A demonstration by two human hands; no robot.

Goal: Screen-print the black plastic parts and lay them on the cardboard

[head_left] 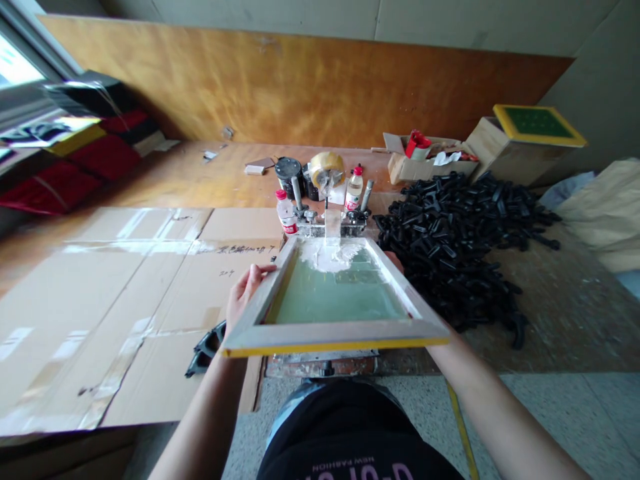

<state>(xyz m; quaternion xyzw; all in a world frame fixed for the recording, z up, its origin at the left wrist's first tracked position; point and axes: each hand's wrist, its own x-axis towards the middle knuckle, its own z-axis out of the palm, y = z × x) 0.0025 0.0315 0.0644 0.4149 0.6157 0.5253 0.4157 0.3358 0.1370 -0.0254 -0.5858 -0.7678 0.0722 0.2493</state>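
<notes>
Observed framed screen [340, 300] between left hand [243, 292], gripping its side, and right hand [395, 261]; cannot tell latter's hidden grip.

From where I stand I see a black cloth top [335, 427] with dusty-pink printed lettering [363, 471], its smaller line reading NEW FASHION, pale-blue mottled legwear [290, 402] below, and two bare forearms [207, 407].

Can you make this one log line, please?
left grip: at left side of screen frame | right grip: mostly hidden, right side | white smear: frame's far end | black parts: heaped right
</notes>
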